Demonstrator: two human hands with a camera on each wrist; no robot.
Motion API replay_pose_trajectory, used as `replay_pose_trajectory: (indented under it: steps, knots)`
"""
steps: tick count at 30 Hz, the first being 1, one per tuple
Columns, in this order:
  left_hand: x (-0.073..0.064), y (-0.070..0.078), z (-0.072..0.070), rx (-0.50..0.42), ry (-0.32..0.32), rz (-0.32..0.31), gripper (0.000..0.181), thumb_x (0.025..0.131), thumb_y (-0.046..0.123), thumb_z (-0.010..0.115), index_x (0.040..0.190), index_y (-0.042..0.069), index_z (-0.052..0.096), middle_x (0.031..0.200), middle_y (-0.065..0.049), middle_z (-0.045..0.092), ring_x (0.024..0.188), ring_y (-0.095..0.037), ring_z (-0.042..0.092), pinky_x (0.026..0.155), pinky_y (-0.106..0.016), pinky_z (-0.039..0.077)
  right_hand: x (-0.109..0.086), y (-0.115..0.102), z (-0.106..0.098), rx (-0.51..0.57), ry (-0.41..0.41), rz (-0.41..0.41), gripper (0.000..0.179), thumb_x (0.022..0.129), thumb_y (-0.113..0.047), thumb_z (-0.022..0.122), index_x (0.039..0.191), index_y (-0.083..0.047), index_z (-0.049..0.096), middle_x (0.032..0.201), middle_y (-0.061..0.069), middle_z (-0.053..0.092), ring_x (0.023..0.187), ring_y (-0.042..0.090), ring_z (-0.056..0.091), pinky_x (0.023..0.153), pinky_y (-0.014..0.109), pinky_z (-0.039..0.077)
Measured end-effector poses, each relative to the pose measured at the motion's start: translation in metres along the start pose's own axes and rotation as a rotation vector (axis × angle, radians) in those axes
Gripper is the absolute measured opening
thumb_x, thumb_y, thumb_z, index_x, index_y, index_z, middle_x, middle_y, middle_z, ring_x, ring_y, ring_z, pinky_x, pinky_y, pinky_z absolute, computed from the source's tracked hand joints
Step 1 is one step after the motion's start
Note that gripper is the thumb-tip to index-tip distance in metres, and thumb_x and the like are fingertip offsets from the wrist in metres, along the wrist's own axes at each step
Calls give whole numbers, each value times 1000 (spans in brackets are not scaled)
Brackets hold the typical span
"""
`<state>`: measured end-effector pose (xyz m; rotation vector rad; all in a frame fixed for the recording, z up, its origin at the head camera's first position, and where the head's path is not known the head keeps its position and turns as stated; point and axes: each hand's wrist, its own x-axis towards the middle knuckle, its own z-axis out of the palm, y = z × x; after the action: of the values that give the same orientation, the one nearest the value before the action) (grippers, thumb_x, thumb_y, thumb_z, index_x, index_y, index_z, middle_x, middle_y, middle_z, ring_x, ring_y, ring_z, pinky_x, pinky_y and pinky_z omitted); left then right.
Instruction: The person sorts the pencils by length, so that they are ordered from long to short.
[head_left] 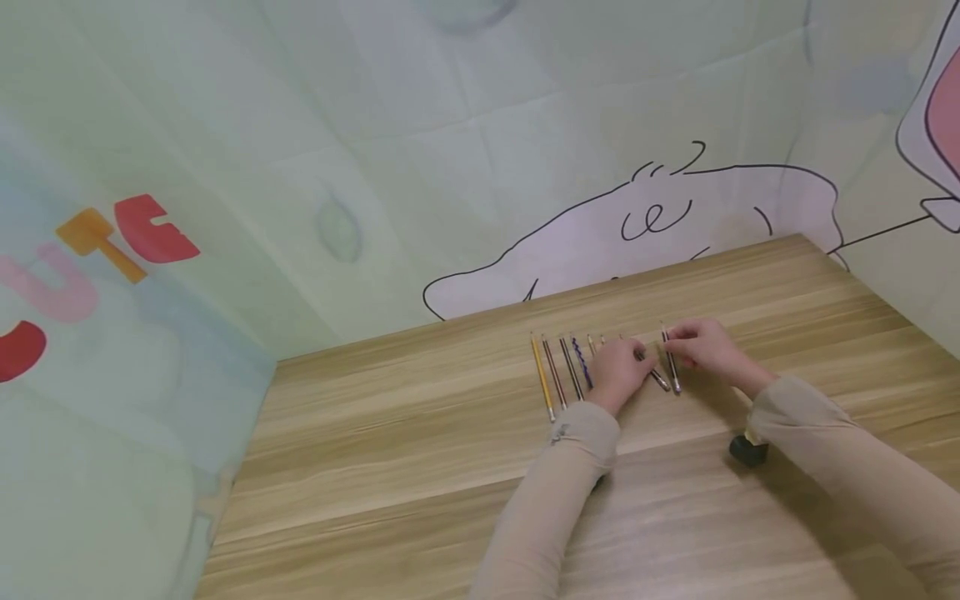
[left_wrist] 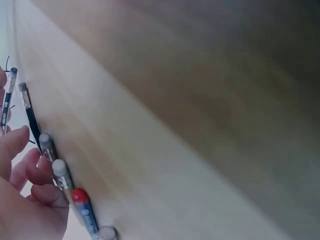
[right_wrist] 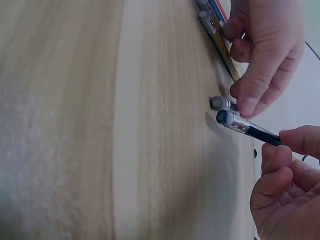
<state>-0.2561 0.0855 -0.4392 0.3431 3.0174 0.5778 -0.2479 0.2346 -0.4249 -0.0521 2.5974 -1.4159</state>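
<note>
My right hand (head_left: 705, 346) pinches a dark pencil (head_left: 671, 367) between thumb and fingers, its eraser end pointing toward me. In the right wrist view that pencil (right_wrist: 255, 132) shows a silver ferrule and a dark eraser. Just left of it, my left hand (head_left: 618, 371) has thumb and fingertips on another dark pencil (head_left: 658, 377), which lies at a slant. Left of and partly beneath this hand runs a row of pencils: a yellow one (head_left: 543, 375), a dark red one (head_left: 555, 375), a black one (head_left: 572, 367) and a blue patterned one (head_left: 580, 360), with several more partly hidden.
The wood-grain table (head_left: 390, 433) meets a printed cloth wall (head_left: 375, 208) along its back edge. A small black object (head_left: 747, 450) sits at the right sleeve's cuff. In the left wrist view, a red-tipped blue pencil (left_wrist: 85, 212) lies beside the left hand.
</note>
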Motion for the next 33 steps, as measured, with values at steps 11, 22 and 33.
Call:
replay_pose_trajectory:
  steps: [11, 22, 33]
  knots:
    - [-4, -1, -5, 39, -9, 25, 20, 78, 39, 62, 94, 28, 67, 90, 12, 65, 80, -5, 56, 59, -19, 40, -1, -1, 1, 8, -2, 5, 27, 86, -11, 51, 102, 11, 53, 58, -1, 48, 50, 7, 43, 44, 22, 36]
    - [-8, -4, -9, 59, -41, 22, 24, 77, 40, 63, 97, 27, 65, 93, 9, 63, 76, -6, 55, 56, -19, 39, -1, -1, 1, -3, -27, 33, 29, 86, -12, 50, 106, 10, 52, 59, -1, 49, 51, 7, 43, 44, 22, 36]
    - [-12, -10, -12, 80, -32, 45, 28, 76, 40, 65, 99, 24, 65, 96, 8, 62, 81, -6, 56, 64, -19, 42, 2, 0, 5, -14, -24, 25, 29, 86, -13, 51, 104, 10, 53, 59, -1, 50, 51, 8, 45, 44, 21, 37]
